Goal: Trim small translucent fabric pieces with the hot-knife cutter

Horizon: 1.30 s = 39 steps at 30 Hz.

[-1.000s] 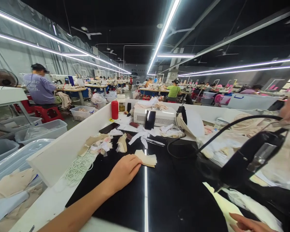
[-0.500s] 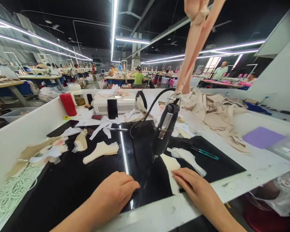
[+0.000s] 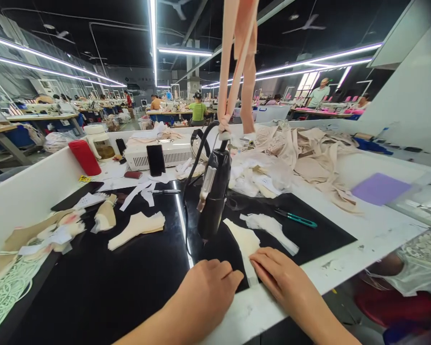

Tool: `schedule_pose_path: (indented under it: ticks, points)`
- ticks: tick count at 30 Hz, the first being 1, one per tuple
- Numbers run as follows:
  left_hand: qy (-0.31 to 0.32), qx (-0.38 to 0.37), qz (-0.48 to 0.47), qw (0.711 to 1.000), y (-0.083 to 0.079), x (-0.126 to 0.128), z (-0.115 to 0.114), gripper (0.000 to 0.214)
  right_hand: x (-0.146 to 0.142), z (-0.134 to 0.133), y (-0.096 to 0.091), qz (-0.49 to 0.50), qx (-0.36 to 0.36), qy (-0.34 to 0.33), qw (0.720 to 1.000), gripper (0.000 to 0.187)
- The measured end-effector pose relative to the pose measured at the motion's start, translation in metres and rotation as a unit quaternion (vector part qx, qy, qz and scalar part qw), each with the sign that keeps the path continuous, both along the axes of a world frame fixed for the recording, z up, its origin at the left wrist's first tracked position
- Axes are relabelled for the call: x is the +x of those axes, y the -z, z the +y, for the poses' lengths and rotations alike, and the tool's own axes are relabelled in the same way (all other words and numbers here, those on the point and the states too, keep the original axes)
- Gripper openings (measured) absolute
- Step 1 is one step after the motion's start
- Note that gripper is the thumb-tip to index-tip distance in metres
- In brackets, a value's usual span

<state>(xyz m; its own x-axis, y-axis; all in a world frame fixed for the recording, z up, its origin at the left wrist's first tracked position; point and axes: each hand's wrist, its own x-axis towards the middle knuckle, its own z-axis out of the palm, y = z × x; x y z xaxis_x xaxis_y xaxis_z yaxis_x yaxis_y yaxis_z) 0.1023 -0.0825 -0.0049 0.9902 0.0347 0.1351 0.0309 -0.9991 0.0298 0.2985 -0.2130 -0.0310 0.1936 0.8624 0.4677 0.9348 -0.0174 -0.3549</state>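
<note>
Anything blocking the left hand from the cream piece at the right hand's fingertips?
Nothing visible stands between the left hand and the cream piece; they look very close. The hanging black tool is beyond the left hand, left of the piece's far end, not in that gap.
</note>
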Motion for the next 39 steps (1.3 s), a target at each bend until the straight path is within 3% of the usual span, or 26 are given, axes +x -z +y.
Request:
schedule_pose_path:
  ticks: [3,12,19,24,26,33,39]
  points:
    - [-0.046,0.000,0.014,0.999,-0.004,0.005,-0.002,0.019,0.000,-0.001,-0.004,0.050,-0.012,-0.001,0.999,0.031]
    - [-0.081,-0.004,-0.027,0.996,0.004,0.020,-0.005,0.035,-0.004,0.001,-0.012,0.162,-0.025,0.007,0.986,0.028]
    - [-0.064,0.029,-0.017,0.997,0.007,0.021,-0.007,0.035,-0.003,0.004,-0.012,0.208,-0.008,0.033,0.977,0.026]
    - [-0.048,0.044,-0.016,0.998,0.013,0.021,-0.008,0.018,0.005,0.007,-0.014,0.243,0.003,0.067,0.968,0.026]
    - [-0.050,0.044,-0.022,0.998,0.016,0.021,-0.007,0.021,0.010,0.009,-0.016,0.260,0.006,0.086,0.962,0.027]
    - [-0.055,0.040,-0.024,0.997,0.018,0.022,-0.006,0.031,0.032,0.035,-0.029,0.363,0.015,0.127,0.923,0.037]
    - [-0.074,0.016,-0.035,0.996,0.011,0.020,-0.006,0.026,0.049,0.067,-0.054,0.419,0.125,0.126,0.890,0.045]
